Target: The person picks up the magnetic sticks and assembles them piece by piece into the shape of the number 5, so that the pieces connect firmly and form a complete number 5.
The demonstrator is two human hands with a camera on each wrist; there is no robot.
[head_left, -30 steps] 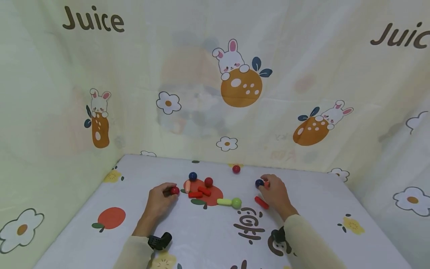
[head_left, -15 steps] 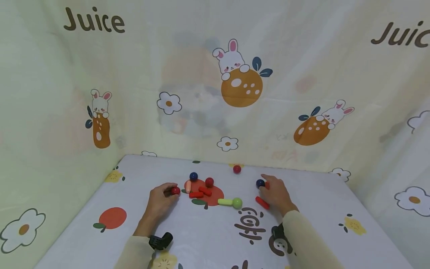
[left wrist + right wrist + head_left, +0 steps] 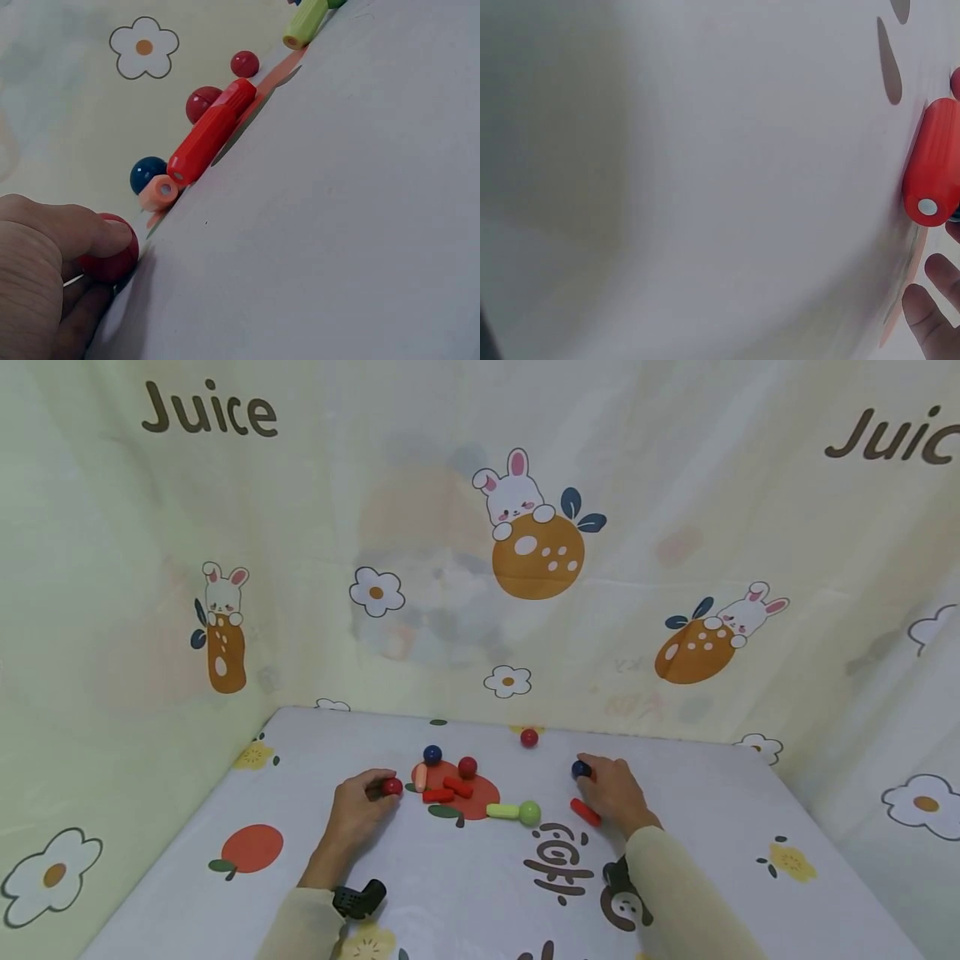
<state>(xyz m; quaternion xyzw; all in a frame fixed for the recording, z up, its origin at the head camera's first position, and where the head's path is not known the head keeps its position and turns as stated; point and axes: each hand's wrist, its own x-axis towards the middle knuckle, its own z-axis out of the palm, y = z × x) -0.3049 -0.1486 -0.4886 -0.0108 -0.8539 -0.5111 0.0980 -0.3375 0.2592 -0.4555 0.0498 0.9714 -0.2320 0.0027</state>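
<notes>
My left hand pinches a red ball between thumb and fingers, low over the white tabletop. In the left wrist view its thumb lies across that ball. Far to the right, my right hand has thumb and index finger around a dark blue ball. A short red rod lies just left of the right hand; the right wrist view shows a pale disc in the rod's end. The right hand's fingers are partly cut off there.
Between the hands lie a blue ball, a red ball, a peach rod and two red rods. A light green rod touches a green ball. Another red ball sits near the back curtain.
The right index finger, raised half a second ago, has come down onto the blue ball. An orange-red piece beside that ball is now hidden by the hand. The left hand stays put.
</notes>
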